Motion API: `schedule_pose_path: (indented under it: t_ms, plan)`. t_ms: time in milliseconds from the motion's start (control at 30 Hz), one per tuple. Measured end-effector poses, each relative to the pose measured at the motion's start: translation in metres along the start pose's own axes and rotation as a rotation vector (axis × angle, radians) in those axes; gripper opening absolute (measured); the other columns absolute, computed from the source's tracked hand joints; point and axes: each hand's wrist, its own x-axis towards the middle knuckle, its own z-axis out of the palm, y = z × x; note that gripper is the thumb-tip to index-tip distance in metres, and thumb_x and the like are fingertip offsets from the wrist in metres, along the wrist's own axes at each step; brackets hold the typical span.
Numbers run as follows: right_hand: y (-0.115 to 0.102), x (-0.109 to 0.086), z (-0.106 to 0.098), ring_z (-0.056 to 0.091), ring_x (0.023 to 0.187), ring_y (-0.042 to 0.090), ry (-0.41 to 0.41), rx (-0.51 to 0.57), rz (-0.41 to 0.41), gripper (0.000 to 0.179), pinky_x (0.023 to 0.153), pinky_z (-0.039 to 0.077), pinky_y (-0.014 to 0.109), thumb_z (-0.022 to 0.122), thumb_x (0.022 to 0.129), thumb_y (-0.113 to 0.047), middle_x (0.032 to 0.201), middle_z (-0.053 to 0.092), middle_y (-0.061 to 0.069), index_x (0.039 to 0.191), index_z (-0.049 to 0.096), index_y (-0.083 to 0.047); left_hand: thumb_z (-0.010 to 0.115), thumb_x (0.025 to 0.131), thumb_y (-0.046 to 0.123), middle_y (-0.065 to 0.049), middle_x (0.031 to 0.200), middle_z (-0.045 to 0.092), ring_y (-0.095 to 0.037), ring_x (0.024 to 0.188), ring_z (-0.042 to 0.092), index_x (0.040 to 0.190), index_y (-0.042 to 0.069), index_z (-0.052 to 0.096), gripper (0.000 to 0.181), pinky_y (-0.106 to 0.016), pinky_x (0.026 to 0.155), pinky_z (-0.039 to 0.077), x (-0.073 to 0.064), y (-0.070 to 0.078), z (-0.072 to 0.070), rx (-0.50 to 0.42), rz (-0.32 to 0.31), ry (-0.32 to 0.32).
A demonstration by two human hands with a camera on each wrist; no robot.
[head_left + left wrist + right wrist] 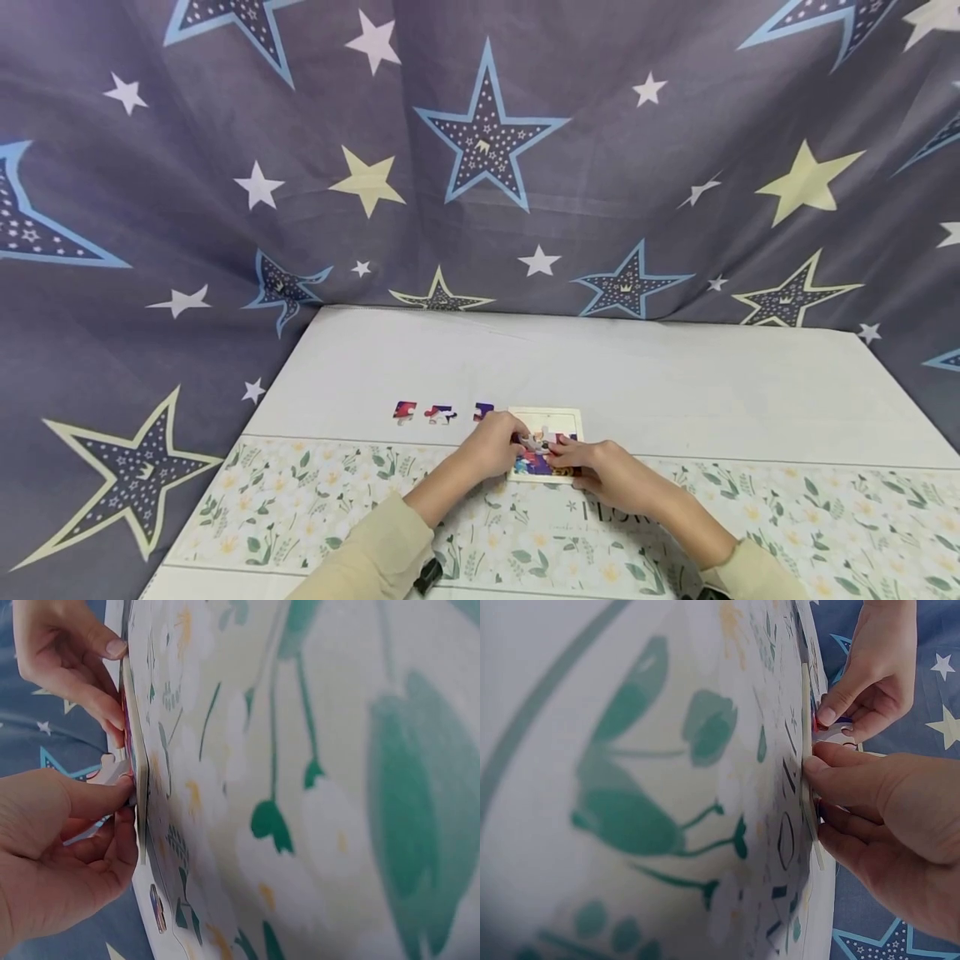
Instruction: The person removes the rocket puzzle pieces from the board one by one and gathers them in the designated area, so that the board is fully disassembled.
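Note:
A small jigsaw puzzle in a cream tray [545, 412] lies on the table, with colourful pieces in its lower part. Over its left side, my left hand [491, 446] pinches a pale puzzle piece [110, 769] between thumb and fingers. The piece is partly covered by the fingertips, so its full picture is hidden. From the right, my right hand [622, 477] rests on the tray, its fairly straight fingers touching the pieces and the edge. Both hands' fingertips are close together over the puzzle.
Three loose puzzle pieces, one red and white [405, 411], one red and purple [440, 414] and one mostly purple [483, 410], lie left of the tray. The white table cover [712, 392] has a floral band [315, 508]. Behind it hangs a star-patterned curtain [600, 192].

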Motion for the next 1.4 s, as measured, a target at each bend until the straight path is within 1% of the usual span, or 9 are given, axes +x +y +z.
schedule_pose_path:
  t_ms: [233,333,500,633,800,933,1100,1233,1400]
  plan:
    - [-0.001,-0.001,0.001,0.052,0.127,0.037,0.008,0.012,-0.014,0.040,0.086,0.057,0.032,0.063,0.086,0.006,0.132,0.060,0.018,0.125,0.063,-0.002,0.061,0.091,0.005,-0.012,0.112,0.070,-0.026,0.108,0.065,0.110,0.002,0.067,0.019,-0.035,0.091,0.054,0.000,0.000,0.001,0.062,0.016,-0.026]
    - [-0.002,-0.001,0.001,0.051,0.129,0.035,0.000,0.012,0.005,0.040,0.089,0.056,0.034,0.063,0.086,0.005,0.133,0.059,0.016,0.125,0.063,-0.003,0.064,0.090,0.006,-0.010,0.105,0.071,-0.021,0.095,0.066,0.104,0.005,0.068,0.015,-0.031,0.082,0.055,0.000,0.000,-0.002,0.072,0.020,-0.019]
    - [-0.003,0.000,-0.001,0.052,0.129,0.033,-0.002,-0.004,0.019,0.040,0.092,0.054,0.037,0.064,0.086,0.004,0.132,0.060,0.015,0.125,0.063,-0.004,0.068,0.085,0.003,-0.003,0.076,0.063,-0.009,0.064,0.052,0.090,0.006,0.067,0.006,-0.020,0.059,0.043,0.004,-0.005,-0.006,-0.061,0.023,0.022]
    - [-0.003,0.001,-0.001,0.052,0.129,0.032,0.006,-0.006,0.014,0.040,0.094,0.052,0.039,0.064,0.086,0.005,0.132,0.060,0.015,0.125,0.062,-0.003,0.070,0.082,0.000,-0.003,0.073,0.062,-0.008,0.064,0.052,0.087,0.004,0.066,0.007,-0.019,0.060,0.044,0.006,-0.008,-0.010,-0.180,0.030,0.046]
    - [-0.001,0.001,-0.001,0.053,0.128,0.032,0.009,-0.010,0.013,0.040,0.095,0.052,0.038,0.064,0.086,0.004,0.132,0.060,0.015,0.126,0.062,-0.003,0.071,0.081,0.003,-0.006,0.077,0.068,-0.007,0.065,0.057,0.091,0.002,0.068,0.010,-0.019,0.061,0.048,0.008,-0.013,-0.014,-0.252,0.015,0.075]
    - [-0.001,0.000,-0.001,0.053,0.129,0.032,0.010,-0.013,0.010,0.041,0.096,0.051,0.040,0.064,0.086,0.004,0.133,0.059,0.016,0.126,0.062,-0.004,0.067,0.084,0.003,-0.008,0.076,0.070,-0.008,0.065,0.060,0.093,0.000,0.070,0.010,-0.020,0.060,0.049,0.006,-0.018,-0.018,-0.313,-0.030,0.090]
    - [-0.001,0.000,-0.002,0.053,0.128,0.032,0.005,-0.016,0.011,0.041,0.096,0.051,0.041,0.064,0.086,0.004,0.133,0.060,0.016,0.126,0.062,-0.004,0.064,0.088,0.007,-0.003,0.069,0.062,-0.010,0.065,0.063,0.097,-0.001,0.070,0.013,-0.023,0.064,0.055,0.001,-0.023,-0.023,-0.430,-0.136,0.098]
    - [-0.002,-0.001,-0.002,0.052,0.129,0.032,-0.006,-0.004,0.022,0.041,0.095,0.052,0.040,0.063,0.087,0.004,0.134,0.059,0.016,0.127,0.062,-0.005,0.065,0.089,0.008,-0.004,0.073,0.064,-0.009,0.069,0.066,0.101,-0.002,0.070,0.017,-0.025,0.068,0.058,-0.004,-0.029,-0.025,-0.513,-0.221,0.107]
    - [-0.001,-0.002,-0.002,0.051,0.130,0.033,-0.009,0.017,0.025,0.041,0.093,0.053,0.037,0.063,0.087,0.005,0.135,0.058,0.016,0.127,0.061,-0.005,0.067,0.087,0.010,-0.009,0.081,0.072,-0.008,0.066,0.064,0.100,0.000,0.071,0.017,-0.025,0.065,0.057,-0.011,-0.037,-0.029,-0.505,-0.270,0.145]
